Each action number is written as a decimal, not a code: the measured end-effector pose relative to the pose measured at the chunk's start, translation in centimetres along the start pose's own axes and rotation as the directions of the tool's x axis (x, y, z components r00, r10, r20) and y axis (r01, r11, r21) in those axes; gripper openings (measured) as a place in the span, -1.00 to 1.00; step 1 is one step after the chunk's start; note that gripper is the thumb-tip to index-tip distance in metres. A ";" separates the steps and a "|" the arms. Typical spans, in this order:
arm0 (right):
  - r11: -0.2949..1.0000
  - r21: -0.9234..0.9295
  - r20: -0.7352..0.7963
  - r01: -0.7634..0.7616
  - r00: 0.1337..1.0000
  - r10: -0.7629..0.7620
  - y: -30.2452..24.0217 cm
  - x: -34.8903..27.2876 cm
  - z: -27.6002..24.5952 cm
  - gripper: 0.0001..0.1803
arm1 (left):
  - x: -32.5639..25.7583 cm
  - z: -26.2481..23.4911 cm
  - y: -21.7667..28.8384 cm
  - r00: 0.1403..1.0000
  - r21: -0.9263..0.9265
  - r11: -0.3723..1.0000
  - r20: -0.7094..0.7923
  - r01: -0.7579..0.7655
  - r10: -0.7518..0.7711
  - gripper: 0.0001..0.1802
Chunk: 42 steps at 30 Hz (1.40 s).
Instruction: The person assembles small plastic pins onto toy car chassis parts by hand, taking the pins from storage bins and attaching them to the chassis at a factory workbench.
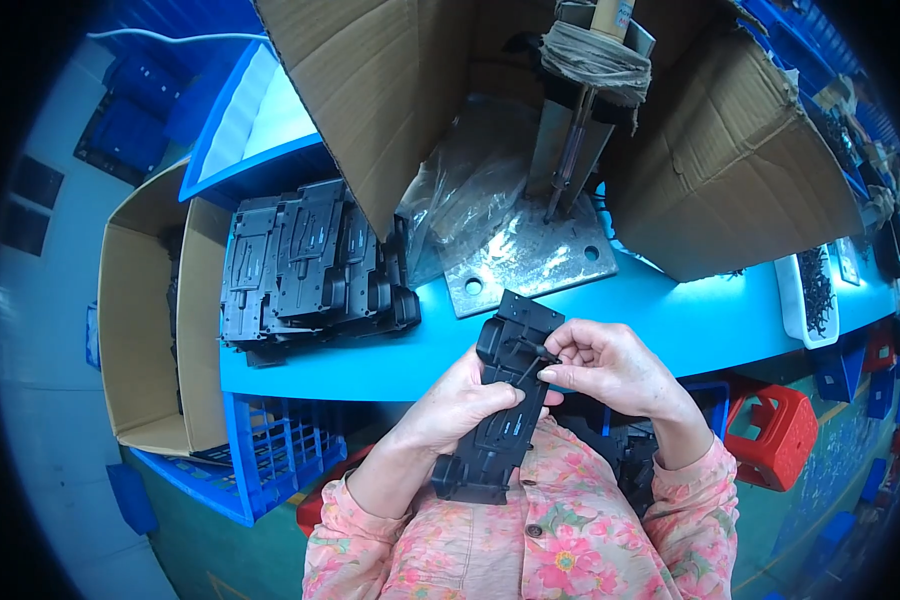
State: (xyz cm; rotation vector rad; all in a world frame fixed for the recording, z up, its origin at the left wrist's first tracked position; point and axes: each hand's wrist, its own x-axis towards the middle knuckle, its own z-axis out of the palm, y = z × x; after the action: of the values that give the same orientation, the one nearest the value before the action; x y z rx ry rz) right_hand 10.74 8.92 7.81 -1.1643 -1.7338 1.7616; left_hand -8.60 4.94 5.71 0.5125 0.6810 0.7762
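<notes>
A long black plastic housing is held at a slant above my lap, just off the front edge of the table. My left hand grips it from the left side, thumb lying across its face. At its upper right edge my right hand is closed, thumb and fingertips pinched against the housing near a small dark piece. Whether that piece is loose or part of the housing I cannot tell. Several similar black housings lie stacked on the left of the blue table.
Behind the housing stands a metal base plate with an upright rod tool, flanked by cardboard panels. A white tray of small black parts sits at right. Lower down are a red stool, a blue crate and a cardboard box.
</notes>
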 end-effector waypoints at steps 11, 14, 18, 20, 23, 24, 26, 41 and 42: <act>0.953 -0.240 -0.069 0.185 0.976 -0.207 0.2 -0.3 0.7 -0.80 | -0.2 0.2 -0.2 0.998 0.123 0.992 -0.041 -0.042 0.047 -0.43; 0.975 -0.152 -0.091 0.164 0.980 -0.179 1.1 -0.3 0.9 -0.78 | -0.4 0.3 0.0 0.996 0.171 0.984 -0.059 -0.049 0.060 -0.46; 0.971 -0.161 -0.102 0.179 0.975 -0.197 0.9 -0.6 1.3 -0.80 | -0.6 0.4 -0.2 0.994 0.215 0.974 -0.067 -0.075 0.091 -0.49; 0.993 -0.038 -0.092 0.114 0.989 -0.117 0.9 -0.6 1.5 -0.81 | -0.7 0.1 -0.6 0.991 0.203 0.975 -0.080 -0.090 0.108 -0.51; 0.991 0.130 -0.070 0.039 0.997 -0.031 1.3 -0.7 1.4 -0.82 | -0.8 0.1 -0.3 0.998 0.195 0.981 -0.055 -0.017 0.028 -0.53; 0.991 0.130 -0.069 0.039 0.997 -0.031 1.3 -0.7 1.4 -0.82 | -0.9 0.2 -0.3 0.998 0.195 0.981 -0.056 -0.017 0.029 -0.53; 0.994 0.107 -0.065 0.039 0.997 -0.032 1.2 -0.8 1.4 -0.82 | -0.9 0.4 -0.5 0.997 0.149 0.989 -0.072 -0.013 0.024 -0.54; 0.999 0.019 -0.054 0.028 0.998 -0.027 0.8 -0.9 1.9 -0.79 | -1.1 -0.2 -1.1 0.999 0.211 0.977 -0.032 -0.033 0.040 -0.59; 0.999 0.021 -0.057 0.028 0.998 -0.027 0.8 -0.9 1.9 -0.79 | -1.1 -0.2 -1.2 0.999 0.212 0.977 -0.031 -0.030 0.038 -0.59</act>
State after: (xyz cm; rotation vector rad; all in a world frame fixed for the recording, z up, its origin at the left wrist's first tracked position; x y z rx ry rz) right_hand 9.96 6.92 7.09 -1.1649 -1.6863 1.7105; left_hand -8.81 3.42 5.20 0.7073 0.7937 0.7497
